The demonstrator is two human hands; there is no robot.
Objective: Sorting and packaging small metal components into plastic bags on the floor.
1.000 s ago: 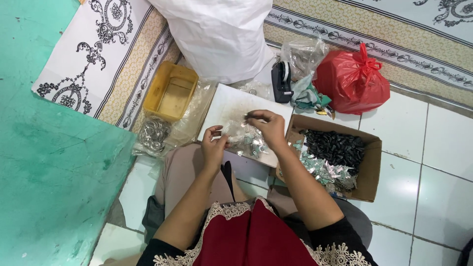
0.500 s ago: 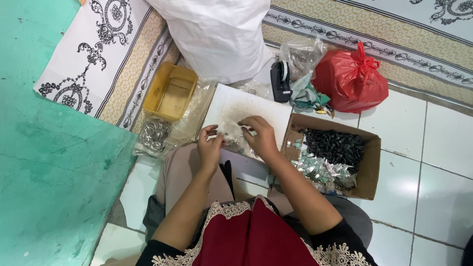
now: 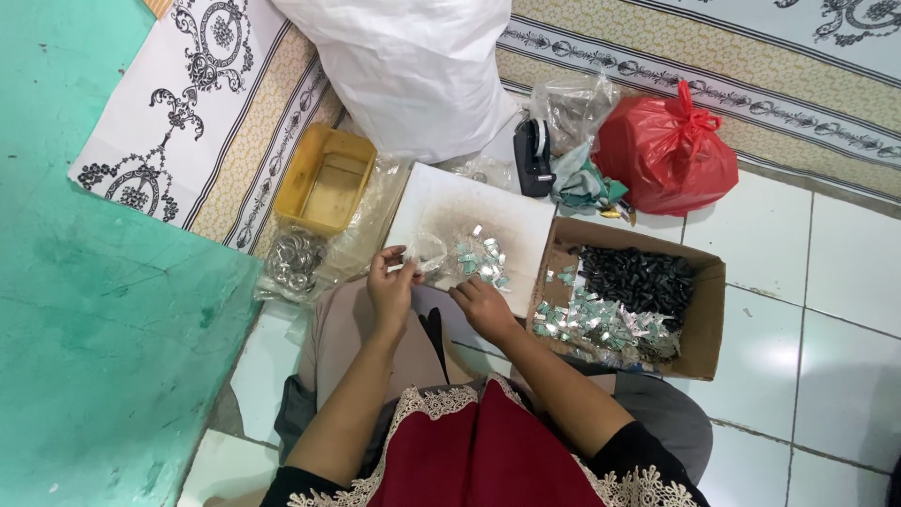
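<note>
White floor tiles (image 3: 845, 282), board (image 3: 441, 202) on the lap: left hand (image 3: 389, 286) pinches a clear little bag (image 3: 427, 252), right hand (image 3: 483, 305) rests curled beside small packets (image 3: 479, 261). Filling step, seemingly; next needs a careful pick-up.

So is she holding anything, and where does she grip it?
The left hand pinches a small clear plastic bag at its edge. Whether the right hand holds anything cannot be told.
</note>
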